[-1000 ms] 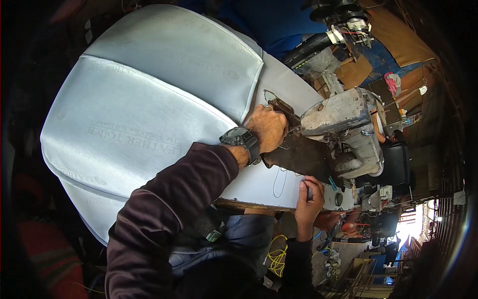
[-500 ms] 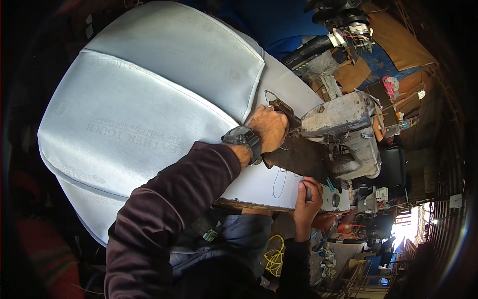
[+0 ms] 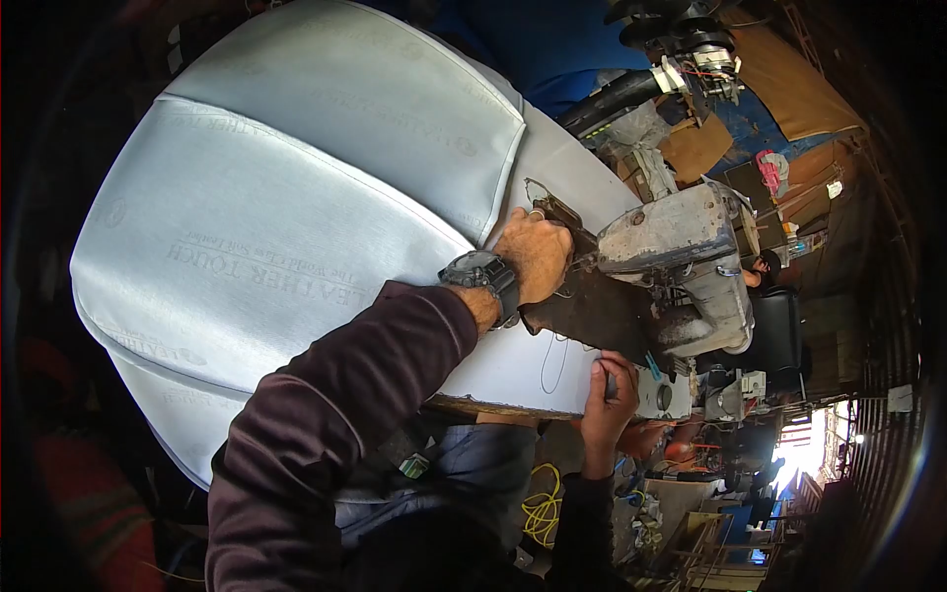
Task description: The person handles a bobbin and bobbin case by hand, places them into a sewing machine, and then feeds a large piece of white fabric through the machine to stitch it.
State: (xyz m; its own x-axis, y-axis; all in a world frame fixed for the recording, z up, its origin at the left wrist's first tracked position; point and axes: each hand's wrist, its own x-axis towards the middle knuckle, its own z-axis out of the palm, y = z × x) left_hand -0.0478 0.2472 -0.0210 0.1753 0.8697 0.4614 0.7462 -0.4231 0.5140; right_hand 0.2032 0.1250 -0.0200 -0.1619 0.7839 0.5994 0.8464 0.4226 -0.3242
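A large pale grey cover (image 3: 266,227) lies over the left end of the bench (image 3: 564,163), overhanging the near edge at that end. Faint print shows on it, "Leather Touch" among the words, and a seam runs across its middle. One corner points towards the sewing machine (image 3: 671,232), which stands at the right part of the bench, its head reaching in above the white top.

The left hand (image 3: 533,257), with a ring and a black watch (image 3: 481,280), is palm down between that corner and the machine's head, its fingers bent and close together; what they hold, if anything, is hidden. The watch overlaps the cover's edge. Beside this hand, under the machine's head, is a dark brown plate (image 3: 597,308) with a ragged near side.

The right hand (image 3: 610,390) rests at the near edge of the bench, fingers curled, thumb close to them; I cannot tell whether anything is pinched there. Near it, a thin loop of thread (image 3: 554,367) lies on the white top, and a small blue tool (image 3: 652,366) and a dark disc (image 3: 664,397) sit towards the near right corner. Yellow cord (image 3: 542,511) hangs or lies below the near edge.
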